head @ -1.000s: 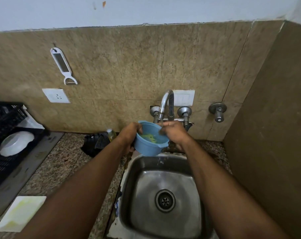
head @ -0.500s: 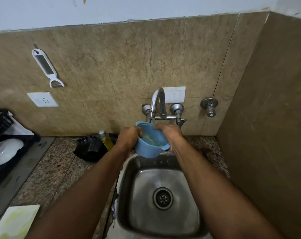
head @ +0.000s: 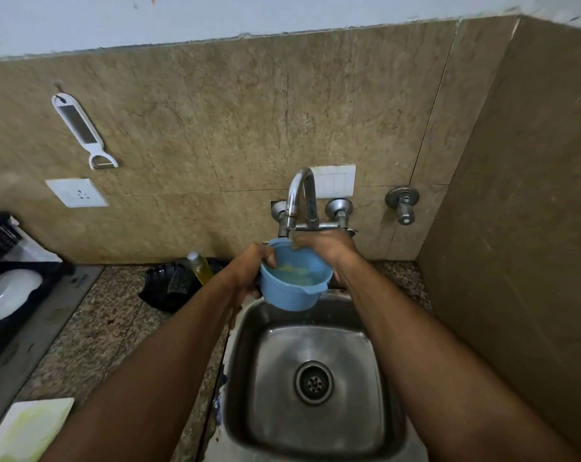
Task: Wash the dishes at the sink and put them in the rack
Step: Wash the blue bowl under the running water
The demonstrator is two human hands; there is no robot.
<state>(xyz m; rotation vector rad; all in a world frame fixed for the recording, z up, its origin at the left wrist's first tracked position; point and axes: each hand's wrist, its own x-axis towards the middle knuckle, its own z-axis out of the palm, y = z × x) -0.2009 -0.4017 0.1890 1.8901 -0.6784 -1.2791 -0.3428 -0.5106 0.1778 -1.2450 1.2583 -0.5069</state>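
Observation:
A small blue plastic bowl (head: 290,293) with a pouring lip hangs under the tap spout (head: 299,198), above the back of the steel sink (head: 375,378). My left hand (head: 254,271) grips its left rim, thumb inside. My right hand (head: 325,250) is at the bowl's far rim, its fingers curled over the edge; the fingertips are hidden. Something pale yellow-green shows inside the bowl. At the far left, a black rack (head: 2,315) holds a white bowl (head: 7,293).
A yellow soap bottle (head: 199,266) and a black scrubber holder (head: 167,283) stand on the granite counter left of the sink. A white-green board (head: 26,428) lies at the lower left. A second valve (head: 403,202) juts from the wall; a tiled side wall stands close on the right.
The bowl and both hands stay under the tap. My right hand has shifted slightly along the far rim. The camera has moved a little.

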